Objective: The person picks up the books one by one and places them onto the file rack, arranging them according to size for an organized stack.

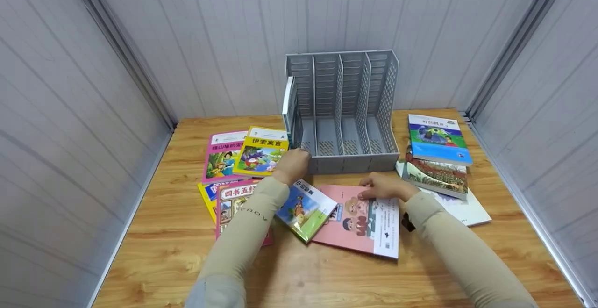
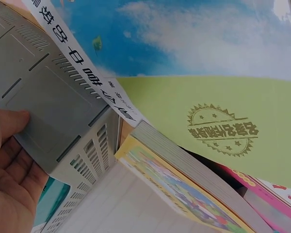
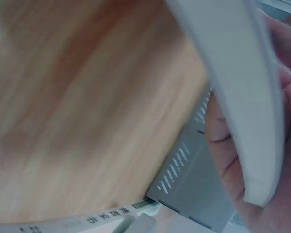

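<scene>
A grey file rack [image 1: 355, 163] with upright dividers stands at the back of the table. My left hand [image 1: 294, 164] grips its front left corner; in the left wrist view the thumb [image 2: 14, 121] lies on the grey front panel. My right hand [image 1: 385, 187] holds the top edge of a pink picture book [image 1: 350, 238], thumb on the cover. The book's page edge [image 3: 247, 121] runs between thumb and fingers in the right wrist view. A smaller blue and green book [image 1: 306, 210] overlaps the pink book's left side. One book [image 1: 288, 102] stands upright in the rack's leftmost slot.
On the left lie a yellow book [image 1: 261, 151], a pink-bordered book [image 1: 219, 163] and a red-covered book [image 1: 229, 205] overlapping another. To the right, a blue book [image 1: 439, 139] tops a loose pile with a white book [image 1: 472, 210] beneath. Grey panel walls [image 1: 233, 41] enclose the table.
</scene>
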Demonstrator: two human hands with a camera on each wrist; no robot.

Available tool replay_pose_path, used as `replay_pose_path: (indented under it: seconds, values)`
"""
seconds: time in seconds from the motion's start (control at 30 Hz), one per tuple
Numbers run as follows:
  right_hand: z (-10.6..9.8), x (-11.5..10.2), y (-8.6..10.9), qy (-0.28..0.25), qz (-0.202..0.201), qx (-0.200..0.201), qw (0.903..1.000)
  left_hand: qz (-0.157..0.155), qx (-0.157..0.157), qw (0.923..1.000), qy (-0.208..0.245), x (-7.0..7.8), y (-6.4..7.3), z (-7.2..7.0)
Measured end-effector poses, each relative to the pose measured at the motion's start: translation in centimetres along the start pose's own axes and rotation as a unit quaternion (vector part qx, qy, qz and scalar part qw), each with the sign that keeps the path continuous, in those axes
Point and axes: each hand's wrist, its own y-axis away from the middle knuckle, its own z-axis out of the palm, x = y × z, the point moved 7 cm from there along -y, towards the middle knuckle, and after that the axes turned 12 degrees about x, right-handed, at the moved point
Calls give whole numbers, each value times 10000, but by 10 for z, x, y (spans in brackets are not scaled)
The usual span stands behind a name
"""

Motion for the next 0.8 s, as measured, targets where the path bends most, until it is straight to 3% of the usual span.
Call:
replay_pose_path:
  seconds: [0.23, 0.43, 0.8]
  values:
    - [-26, 5, 7, -278, 300, 105, 9991, -67, -153, 9999, -7, -1, 0, 1]
    - [-48, 5, 18, -417, 266, 264, 9984, -134, -279, 9995, -27, -1, 0, -1]
    - [-80, 9, 38, -647, 492, 1015, 9915, 0, -2, 9999, -117, -1, -1, -1]
